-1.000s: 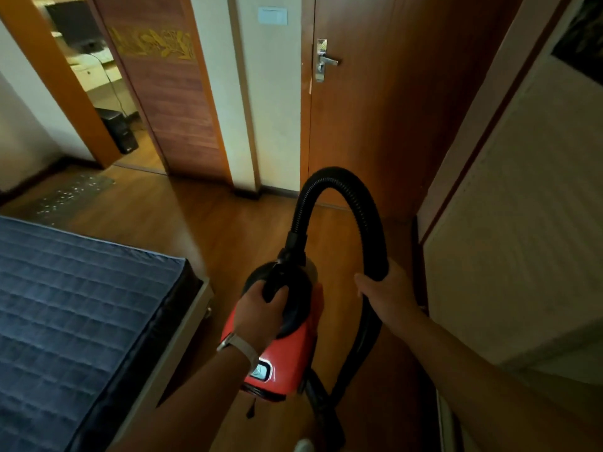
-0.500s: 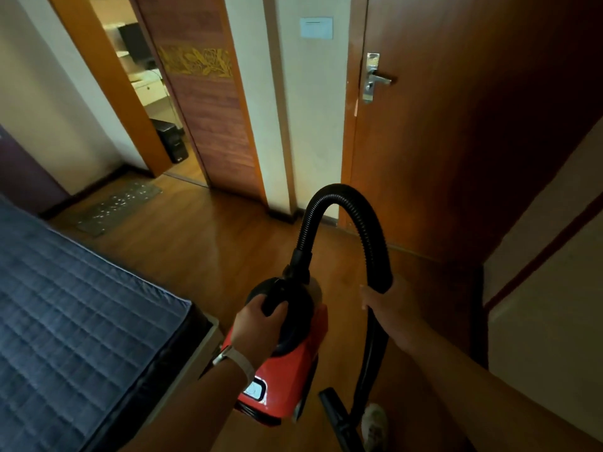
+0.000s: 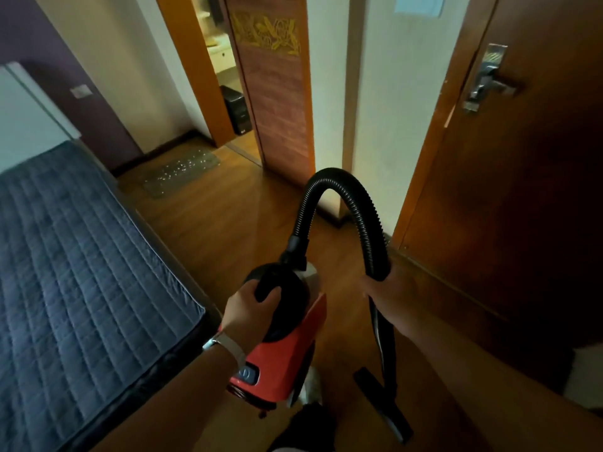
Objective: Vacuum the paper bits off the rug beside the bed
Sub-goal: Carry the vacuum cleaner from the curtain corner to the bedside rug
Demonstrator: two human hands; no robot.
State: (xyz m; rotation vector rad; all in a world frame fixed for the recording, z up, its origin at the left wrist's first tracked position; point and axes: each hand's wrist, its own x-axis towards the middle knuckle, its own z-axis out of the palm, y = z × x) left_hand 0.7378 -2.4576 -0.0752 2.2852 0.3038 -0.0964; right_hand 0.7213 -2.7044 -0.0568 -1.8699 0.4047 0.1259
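My left hand (image 3: 253, 308) grips the black top handle of a red canister vacuum (image 3: 284, 363), carried above the floor. Its black ribbed hose (image 3: 339, 181) arches up and over to my right hand (image 3: 386, 290), which grips the hose where it drops down. Below that hand the black floor nozzle (image 3: 381, 402) hangs just over the wooden floor. Far ahead on the left lies a small grey rug (image 3: 182, 172), dotted with white paper bits (image 3: 186, 166), beside the far end of the bed (image 3: 75, 256).
The bed with its dark quilted cover fills the left side. A strip of wooden floor (image 3: 225, 223) runs between it and the closed brown door (image 3: 522, 158) on the right. An open doorway (image 3: 228, 93) stands beyond the rug. My foot (image 3: 310, 386) shows under the vacuum.
The view has swung left and forward along the bed. The rug now sits nearer the middle of the view. Both hands keep their grip on the vacuum and the hose.
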